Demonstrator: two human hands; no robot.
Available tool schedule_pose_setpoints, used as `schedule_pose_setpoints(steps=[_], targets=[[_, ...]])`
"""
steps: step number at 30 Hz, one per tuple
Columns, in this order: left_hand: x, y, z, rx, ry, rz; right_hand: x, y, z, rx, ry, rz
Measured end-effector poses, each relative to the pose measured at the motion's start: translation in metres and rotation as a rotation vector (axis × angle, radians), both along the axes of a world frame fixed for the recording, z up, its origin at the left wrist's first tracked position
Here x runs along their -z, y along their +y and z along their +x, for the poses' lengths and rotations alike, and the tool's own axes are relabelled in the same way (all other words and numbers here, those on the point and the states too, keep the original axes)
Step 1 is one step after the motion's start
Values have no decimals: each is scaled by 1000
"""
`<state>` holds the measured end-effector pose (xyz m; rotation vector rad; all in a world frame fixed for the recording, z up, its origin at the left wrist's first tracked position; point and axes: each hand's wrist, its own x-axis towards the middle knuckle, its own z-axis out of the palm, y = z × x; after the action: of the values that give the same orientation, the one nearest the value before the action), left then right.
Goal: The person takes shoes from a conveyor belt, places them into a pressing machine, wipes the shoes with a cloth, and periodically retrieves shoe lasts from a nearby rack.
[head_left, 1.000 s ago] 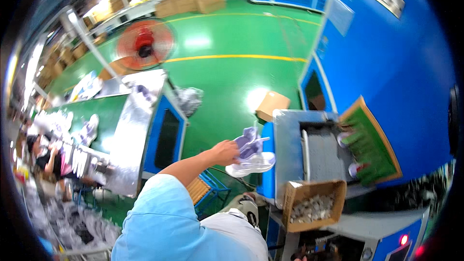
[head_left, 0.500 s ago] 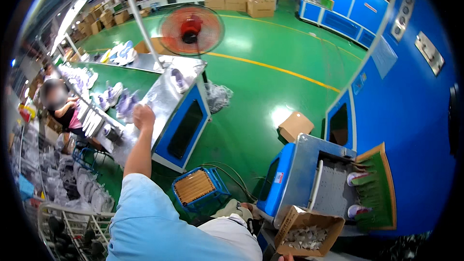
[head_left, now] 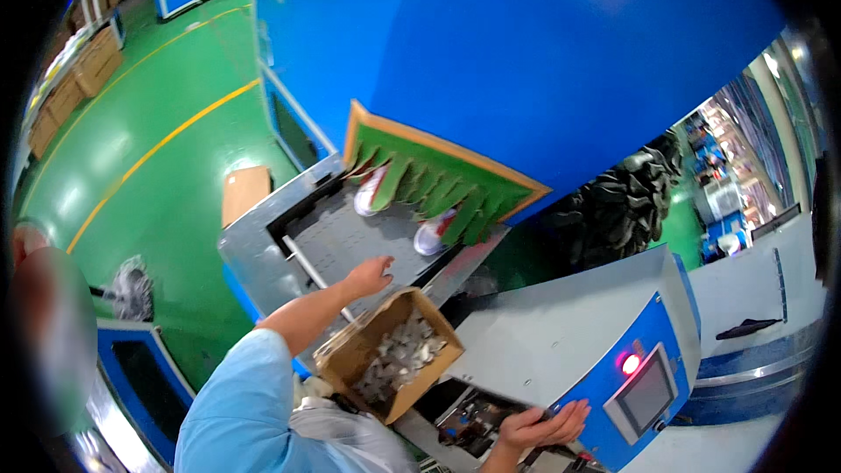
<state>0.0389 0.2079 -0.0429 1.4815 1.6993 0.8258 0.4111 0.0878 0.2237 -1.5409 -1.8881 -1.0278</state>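
My left hand [head_left: 368, 277] reaches over the grey conveyor bed [head_left: 346, 232], fingers a little bent and apart, with nothing seen in them. Beyond it, two pale sneakers with darker collars, one shoe [head_left: 371, 193] farther left and another shoe [head_left: 434, 233] closer, poke out from under a green fringed curtain [head_left: 455, 197]. The strips partly cover both. At the lower right, my right hand [head_left: 547, 425] is held palm up beside a machine's blue control panel [head_left: 639, 385], fingers stretched out and holding nothing visible. Below my left forearm stands a cardboard box [head_left: 337, 359] with whitish scraps inside.
A tall blue machine [head_left: 491, 61] rises behind the curtain. The control panel carries a screen [head_left: 646, 394] and a lit red button [head_left: 630, 363]. Dark shoe-like pieces [head_left: 622, 210] are heaped at the right. A cardboard piece [head_left: 246, 194] lies on the green floor, and a person [head_left: 53, 333] is at the left edge.
The view has swung right. My left hand has left the metal bench with the purple shoes and is now over the conveyor, its fingers looser. My right hand has come more fully into view.
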Motion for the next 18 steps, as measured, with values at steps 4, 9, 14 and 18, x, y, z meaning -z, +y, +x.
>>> schedule_pose_setpoints(steps=[4,9,14,18], targets=[[13,141,61,-66,72,-120,16,5,18,-78,12,405],[103,219,70,-239,23,-164,6,-10,-8,107,22,205],[95,189,54,-412,-136,127,-8,-11,-11,107,-19,110],[3,152,43,-116,-156,-208,-18,-20,-10,146,-68,16]])
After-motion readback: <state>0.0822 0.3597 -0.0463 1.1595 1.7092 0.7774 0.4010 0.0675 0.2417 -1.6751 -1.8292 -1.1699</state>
